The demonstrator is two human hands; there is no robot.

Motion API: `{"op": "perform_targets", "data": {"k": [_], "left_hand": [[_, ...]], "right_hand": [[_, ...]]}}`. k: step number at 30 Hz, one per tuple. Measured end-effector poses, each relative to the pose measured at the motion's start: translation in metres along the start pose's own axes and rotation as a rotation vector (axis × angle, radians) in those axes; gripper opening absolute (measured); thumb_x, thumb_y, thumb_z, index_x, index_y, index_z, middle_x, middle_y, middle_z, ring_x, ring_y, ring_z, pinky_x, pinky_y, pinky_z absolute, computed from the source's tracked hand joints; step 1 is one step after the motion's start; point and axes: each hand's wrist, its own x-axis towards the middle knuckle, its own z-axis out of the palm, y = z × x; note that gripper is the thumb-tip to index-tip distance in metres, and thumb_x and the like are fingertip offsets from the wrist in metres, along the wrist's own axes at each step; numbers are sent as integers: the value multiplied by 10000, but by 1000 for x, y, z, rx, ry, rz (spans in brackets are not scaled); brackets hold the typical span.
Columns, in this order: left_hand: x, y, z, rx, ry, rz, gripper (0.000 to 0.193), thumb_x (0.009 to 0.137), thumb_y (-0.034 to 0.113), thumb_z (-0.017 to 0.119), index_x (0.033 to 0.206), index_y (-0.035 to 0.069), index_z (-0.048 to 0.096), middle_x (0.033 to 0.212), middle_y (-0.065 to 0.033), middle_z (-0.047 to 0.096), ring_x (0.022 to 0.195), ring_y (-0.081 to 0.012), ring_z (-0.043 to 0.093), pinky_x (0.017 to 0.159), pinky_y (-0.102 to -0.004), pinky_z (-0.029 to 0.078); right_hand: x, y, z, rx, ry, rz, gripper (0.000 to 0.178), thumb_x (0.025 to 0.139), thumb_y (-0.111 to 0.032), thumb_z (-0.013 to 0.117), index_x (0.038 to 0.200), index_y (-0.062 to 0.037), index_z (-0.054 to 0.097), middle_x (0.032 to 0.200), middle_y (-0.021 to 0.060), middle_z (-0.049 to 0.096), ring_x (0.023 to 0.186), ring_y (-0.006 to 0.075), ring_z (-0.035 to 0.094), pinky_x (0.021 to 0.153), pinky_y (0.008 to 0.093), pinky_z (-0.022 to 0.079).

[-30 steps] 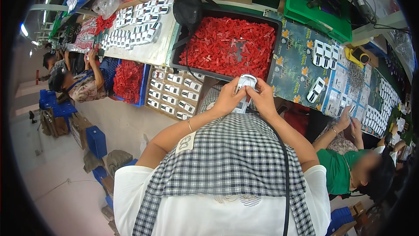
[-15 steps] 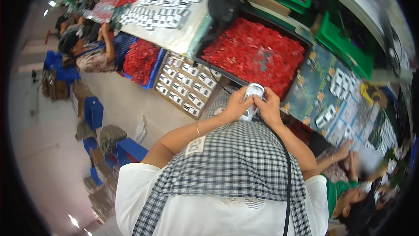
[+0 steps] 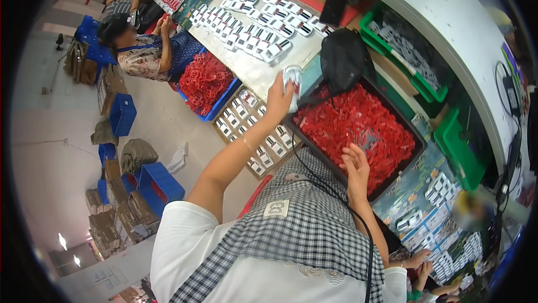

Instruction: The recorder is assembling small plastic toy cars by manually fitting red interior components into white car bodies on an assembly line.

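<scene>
My left hand (image 3: 278, 100) is raised at the left end of the black tray and grips a white oblong plastic piece (image 3: 292, 78) with some red on it. The fingers wrap round its near side, so part of it is hidden. My right hand (image 3: 357, 171) hovers at the near edge of the black tray (image 3: 330, 176), over the small red plastic parts (image 3: 353, 129). Its fingers are slightly bent and apart, with nothing seen between them. Rows of similar white pieces (image 3: 246, 31) lie on the pale tabletop beyond my left hand.
A cardboard tray of white pieces (image 3: 274, 146) sits below my left forearm, beside a blue crate (image 3: 216, 110) of red parts. A black bag (image 3: 344, 59) overlaps the black tray's far corner. Green bins (image 3: 459, 152) stand at right. A black cable (image 3: 336, 194) crosses my apron. Co-workers sit nearby.
Both hands were together on the white piece. The right has let go and moved over the red parts; the left has carried the piece left toward the tabletop. The whole view has shifted.
</scene>
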Motion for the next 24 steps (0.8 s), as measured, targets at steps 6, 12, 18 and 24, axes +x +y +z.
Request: {"op": "perform_targets", "data": {"k": [6, 12, 18, 24], "left_hand": [[89, -96, 55, 527, -9, 152, 528, 803, 124, 624, 1288, 61, 424, 1218, -223, 474, 1131, -409, 441, 951, -452, 381], [146, -120, 44, 556, 109, 327, 457, 737, 84, 625, 1185, 68, 535, 1238, -213, 460, 1139, -399, 433, 958, -485, 371], [173, -158, 22, 652, -24, 196, 415, 755, 94, 647, 1157, 87, 541, 1085, -141, 522, 1040, -355, 485, 893, -456, 405], [153, -196, 30, 538, -169, 491, 541, 735, 65, 660, 1247, 43, 487, 1058, -189, 553, 1061, -371, 488, 934, -473, 387]], "right_hand": [[20, 5, -3, -44, 86, 164, 292, 918, -78, 537, 1205, -25, 526, 1078, 53, 593, 943, 113, 562, 748, 232, 462], [51, -8, 24, -111, 43, 191, 258, 925, -78, 535, 1175, -19, 551, 1060, 57, 613, 907, 102, 572, 736, 229, 473], [70, -17, 33, -152, 14, 225, 241, 921, -72, 529, 1154, -14, 562, 1035, 58, 621, 908, 101, 570, 739, 225, 461], [64, -9, 25, -120, 84, 168, 217, 908, -93, 574, 1113, -27, 598, 979, 44, 642, 862, 103, 589, 733, 216, 458]]}}
